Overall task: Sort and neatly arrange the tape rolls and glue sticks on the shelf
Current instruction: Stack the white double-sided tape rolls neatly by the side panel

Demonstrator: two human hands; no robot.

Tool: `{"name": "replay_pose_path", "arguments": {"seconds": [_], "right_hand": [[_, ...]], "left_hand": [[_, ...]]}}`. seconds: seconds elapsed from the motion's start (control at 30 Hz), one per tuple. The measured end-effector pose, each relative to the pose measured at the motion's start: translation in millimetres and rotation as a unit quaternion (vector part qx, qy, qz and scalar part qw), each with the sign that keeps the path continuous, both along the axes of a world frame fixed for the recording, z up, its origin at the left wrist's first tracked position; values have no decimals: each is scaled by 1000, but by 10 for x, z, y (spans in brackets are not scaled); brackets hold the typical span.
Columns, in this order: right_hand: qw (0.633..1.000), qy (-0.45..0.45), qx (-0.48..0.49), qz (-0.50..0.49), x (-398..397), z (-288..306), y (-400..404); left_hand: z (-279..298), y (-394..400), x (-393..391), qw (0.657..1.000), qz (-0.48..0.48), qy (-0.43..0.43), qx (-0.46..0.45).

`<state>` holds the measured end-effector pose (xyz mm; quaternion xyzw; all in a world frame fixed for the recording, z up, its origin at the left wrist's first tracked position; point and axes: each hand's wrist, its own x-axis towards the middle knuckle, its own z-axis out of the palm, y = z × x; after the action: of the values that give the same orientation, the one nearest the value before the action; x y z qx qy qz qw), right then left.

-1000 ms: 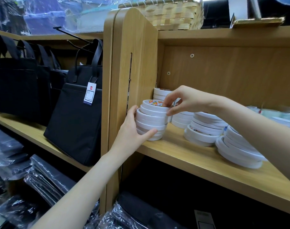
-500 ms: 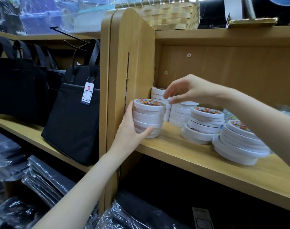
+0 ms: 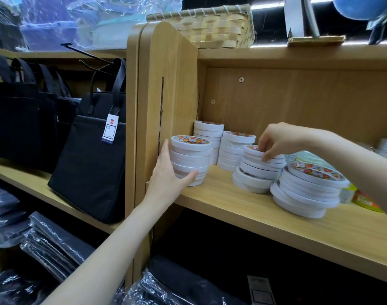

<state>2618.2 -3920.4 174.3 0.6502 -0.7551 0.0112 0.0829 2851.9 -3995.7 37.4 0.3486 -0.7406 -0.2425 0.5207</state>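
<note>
From the head view, the left hand (image 3: 169, 176) cups the front stack (image 3: 191, 159) of tape rolls, thumb curled across the bottom and fingers up its far side. This stack stands straight, right by the side board (image 3: 172, 84) of the shelf (image 3: 243, 208). Two more stacks (image 3: 223, 146) stand tidy just behind it.

The right hand (image 3: 280, 139) reaches down onto the leaning pile (image 3: 259, 166), its fingertips (image 3: 266, 158) pinching the top rolls. The rolls in this pile have slid sideways like steps. Below the right arm sits a big pile (image 3: 307, 190), which also tilts and spreads.

So the job looks about half done. Three stacks look neat. Two piles seem to need straightening. No glue sticks can be clearly seen; some yellow and green packs (image 3: 353, 194) sit under the right arm, but what they are is hard to tell.

The rolls are flat, round rings, smooth and white, with bright orange and yellow labels on top. The shelf is pale wood with a smooth face. Black cloth bags (image 3: 89, 161) hang past the left hand.
</note>
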Motion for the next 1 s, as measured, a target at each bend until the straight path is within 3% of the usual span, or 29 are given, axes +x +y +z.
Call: {"name": "replay_pose_path", "arguments": {"seconds": [0.1,0.17,0.23,0.37,0.83,1.0], "right_hand": [[999,35,20,-3,77,15,13],[998,38,-26,40,196,30,-1],[989,-4,-76,126,384,1,-48],[967,-88,-29,239,766,-182,-201],[957,-167,-82,221,725,-267,-478],[935,-264,-64,229,766,-290,-438]], "left_hand": [[37,0,42,999,8,-9,44],[48,18,52,998,7,-10,54],[54,26,60,998,6,-10,56],[61,18,89,999,-5,-13,47],[39,-67,183,999,-5,-10,51],[46,-40,239,998,-24,-10,58]]}}
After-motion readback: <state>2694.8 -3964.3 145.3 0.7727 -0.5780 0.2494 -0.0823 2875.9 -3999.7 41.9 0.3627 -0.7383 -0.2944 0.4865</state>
